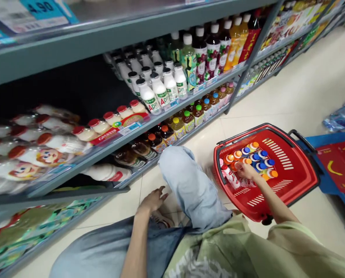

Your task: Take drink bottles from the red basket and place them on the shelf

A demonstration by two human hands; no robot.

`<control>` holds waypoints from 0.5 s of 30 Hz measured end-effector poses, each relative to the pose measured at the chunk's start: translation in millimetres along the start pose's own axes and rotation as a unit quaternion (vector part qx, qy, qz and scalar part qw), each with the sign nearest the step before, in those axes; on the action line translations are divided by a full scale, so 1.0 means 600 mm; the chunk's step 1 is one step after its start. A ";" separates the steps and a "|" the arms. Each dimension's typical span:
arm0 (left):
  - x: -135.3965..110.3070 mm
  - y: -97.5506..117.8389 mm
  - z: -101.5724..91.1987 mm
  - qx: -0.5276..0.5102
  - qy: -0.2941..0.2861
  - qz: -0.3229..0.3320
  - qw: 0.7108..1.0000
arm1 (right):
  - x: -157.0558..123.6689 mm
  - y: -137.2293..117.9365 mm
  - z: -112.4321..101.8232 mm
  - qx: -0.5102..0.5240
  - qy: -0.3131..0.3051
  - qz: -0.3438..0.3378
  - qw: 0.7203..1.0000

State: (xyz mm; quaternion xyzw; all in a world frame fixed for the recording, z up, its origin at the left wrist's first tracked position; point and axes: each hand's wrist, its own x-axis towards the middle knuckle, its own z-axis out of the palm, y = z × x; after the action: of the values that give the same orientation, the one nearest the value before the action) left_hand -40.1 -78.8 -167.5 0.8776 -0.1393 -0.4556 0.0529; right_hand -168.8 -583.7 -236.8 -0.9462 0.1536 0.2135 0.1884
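My right hand (247, 172) is down inside a red shopping basket (298, 177), its fingers curled at the top of a small bottle. That bottle is mostly hidden by the hand. Around it stand several small bottles with orange caps (254, 146) and blue caps (263, 153). Against the near-left wall of the basket leans a white and red bottle (230, 177). My left hand (153, 200) hangs beside my bent knee with its fingers apart, holding nothing, below the lowest shelf's edge.
Shelves on the left carry white bottles with green labels (161, 92), red-capped bottles (55, 143) and dark juice bottles (213, 48). Small capped drinks (189, 120) fill the bottom shelf. A blue pallet (323, 170) with red boxes (339, 166) stands right of the basket.
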 end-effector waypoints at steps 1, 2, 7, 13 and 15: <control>0.003 -0.001 0.002 0.002 -0.003 0.000 1.000 | 0.005 -0.012 0.002 0.005 0.002 -0.005 1.000; 0.006 -0.001 0.004 0.003 -0.004 0.000 1.000 | 0.010 -0.026 0.003 0.009 0.006 -0.010 1.000; 0.014 -0.003 0.010 0.003 -0.008 -0.001 1.000 | 0.050 -0.096 0.020 -0.002 0.017 -0.010 1.000; -0.002 0.005 0.015 -0.008 0.000 -0.014 1.000 | 0.077 -0.171 0.039 -0.058 -0.007 0.024 0.998; -0.014 0.007 0.017 -0.016 0.014 -0.019 1.000 | 0.070 -0.186 0.040 -0.066 0.000 0.024 0.998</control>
State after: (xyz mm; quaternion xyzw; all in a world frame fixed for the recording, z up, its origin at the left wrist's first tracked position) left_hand -53.6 -79.8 -165.9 0.8853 -0.1146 -0.4466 0.0608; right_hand -99.5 -483.8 -243.4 -0.9526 0.1617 0.2277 0.1202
